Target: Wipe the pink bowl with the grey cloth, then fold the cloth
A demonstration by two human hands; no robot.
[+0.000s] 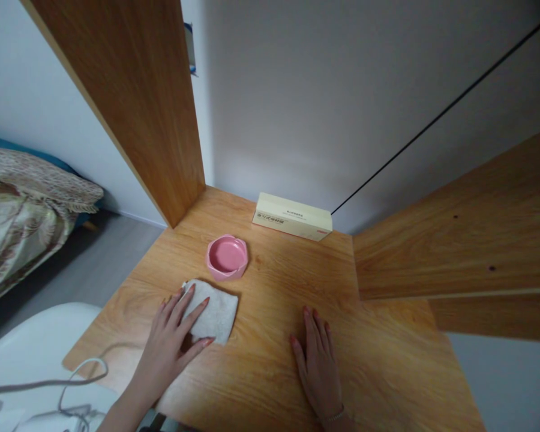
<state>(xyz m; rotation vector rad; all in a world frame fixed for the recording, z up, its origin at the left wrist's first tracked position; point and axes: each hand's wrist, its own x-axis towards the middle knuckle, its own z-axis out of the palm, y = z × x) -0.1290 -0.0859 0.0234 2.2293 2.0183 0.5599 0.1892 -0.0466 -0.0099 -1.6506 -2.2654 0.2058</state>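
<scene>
My left hand [173, 336] lies flat with fingers spread on a folded white cloth [216, 315] that rests on the wooden desk [274, 372]. My right hand [317, 360] presses palm down on the bare wood to the right, fingers stretched out and holding nothing. A small pink dish [227, 257] stands just beyond the cloth, apart from both hands.
A cream cardboard box [292, 216] lies at the back of the desk against the wall. Wooden side panels [139, 102] rise at left and right. A white chair [36, 342] with a grey cable [72, 384] sits at lower left, a bed [22, 216] beyond it.
</scene>
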